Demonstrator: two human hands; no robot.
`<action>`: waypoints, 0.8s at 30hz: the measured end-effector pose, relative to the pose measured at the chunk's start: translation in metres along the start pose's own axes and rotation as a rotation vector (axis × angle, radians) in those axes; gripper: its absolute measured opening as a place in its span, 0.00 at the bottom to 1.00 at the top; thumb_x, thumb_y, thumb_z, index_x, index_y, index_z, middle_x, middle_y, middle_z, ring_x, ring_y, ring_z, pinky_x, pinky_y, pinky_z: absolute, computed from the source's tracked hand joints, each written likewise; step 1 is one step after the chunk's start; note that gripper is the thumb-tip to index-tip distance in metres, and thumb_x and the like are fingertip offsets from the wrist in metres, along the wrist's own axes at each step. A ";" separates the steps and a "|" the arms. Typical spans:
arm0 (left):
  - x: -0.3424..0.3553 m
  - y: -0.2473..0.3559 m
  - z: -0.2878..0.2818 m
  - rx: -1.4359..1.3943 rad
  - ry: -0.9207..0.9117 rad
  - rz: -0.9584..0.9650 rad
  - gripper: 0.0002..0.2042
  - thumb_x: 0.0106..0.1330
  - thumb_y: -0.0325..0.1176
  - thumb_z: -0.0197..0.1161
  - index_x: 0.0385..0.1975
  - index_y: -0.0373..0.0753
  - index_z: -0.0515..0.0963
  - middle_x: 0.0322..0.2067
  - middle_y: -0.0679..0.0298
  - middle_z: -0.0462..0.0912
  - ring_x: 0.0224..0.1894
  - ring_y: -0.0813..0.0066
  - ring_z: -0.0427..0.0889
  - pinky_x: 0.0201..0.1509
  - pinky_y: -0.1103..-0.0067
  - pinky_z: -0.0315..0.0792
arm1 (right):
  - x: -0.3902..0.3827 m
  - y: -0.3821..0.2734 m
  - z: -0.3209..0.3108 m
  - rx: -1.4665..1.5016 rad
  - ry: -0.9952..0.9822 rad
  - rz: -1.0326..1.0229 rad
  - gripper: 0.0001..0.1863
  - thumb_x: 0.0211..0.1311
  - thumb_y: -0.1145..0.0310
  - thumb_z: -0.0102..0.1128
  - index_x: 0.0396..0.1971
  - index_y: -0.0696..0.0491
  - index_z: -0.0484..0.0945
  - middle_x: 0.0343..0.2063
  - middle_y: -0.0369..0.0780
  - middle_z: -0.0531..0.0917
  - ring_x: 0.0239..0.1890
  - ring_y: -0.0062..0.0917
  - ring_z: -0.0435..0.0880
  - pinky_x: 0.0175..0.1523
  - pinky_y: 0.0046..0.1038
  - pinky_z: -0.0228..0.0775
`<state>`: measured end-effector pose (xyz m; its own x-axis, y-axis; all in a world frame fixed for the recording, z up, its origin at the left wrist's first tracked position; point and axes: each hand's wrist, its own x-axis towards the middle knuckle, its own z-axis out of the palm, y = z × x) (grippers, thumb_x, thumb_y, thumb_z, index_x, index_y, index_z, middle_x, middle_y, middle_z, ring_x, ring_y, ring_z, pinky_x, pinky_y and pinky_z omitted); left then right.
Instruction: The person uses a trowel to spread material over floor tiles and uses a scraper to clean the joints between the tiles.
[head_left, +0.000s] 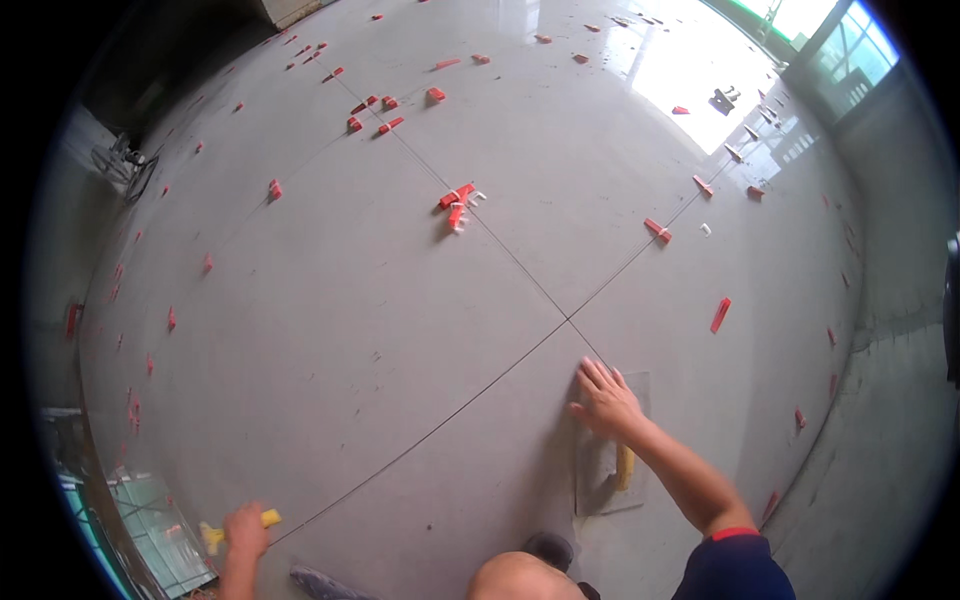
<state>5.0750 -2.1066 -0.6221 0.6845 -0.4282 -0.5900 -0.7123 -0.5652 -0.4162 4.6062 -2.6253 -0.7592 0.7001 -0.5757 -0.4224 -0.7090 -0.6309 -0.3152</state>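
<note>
At the lower left, my left hand point(246, 530) is closed around a yellow tool point(212, 539) whose ends stick out on both sides of the fist; its kind is not clear. My right hand point(606, 398) rests with fingers stretched over the grey floor tiles point(430, 330), just below the crossing of two thin dark joints. Partly under that hand and forearm lies a flat rectangular trowel point(608, 495) with a yellow handle point(625, 467). My right hand is not around the handle.
Red levelling wedges point(657, 231) and white clips sit along the joints. A small pile of wedges point(457, 203) lies on the upper joint, and a loose red wedge point(721, 315) to the right. A dark object point(722, 100) stands far right. Walls border both sides.
</note>
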 end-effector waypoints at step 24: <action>-0.283 -0.014 0.311 -0.950 -0.299 -0.700 0.24 0.57 0.50 0.70 0.47 0.38 0.79 0.43 0.50 0.84 0.48 0.49 0.82 0.52 0.61 0.75 | -0.014 -0.155 -0.004 0.204 -0.142 -0.590 0.32 0.62 0.78 0.53 0.68 0.54 0.64 0.54 0.49 0.80 0.48 0.33 0.83 0.51 0.31 0.74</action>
<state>4.8428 -1.7587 -0.6647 0.7229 0.2847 -0.6295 0.2797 -0.9538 -0.1102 4.7068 -2.5217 -0.7014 0.9693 -0.0785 -0.2329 -0.2198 -0.7008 -0.6786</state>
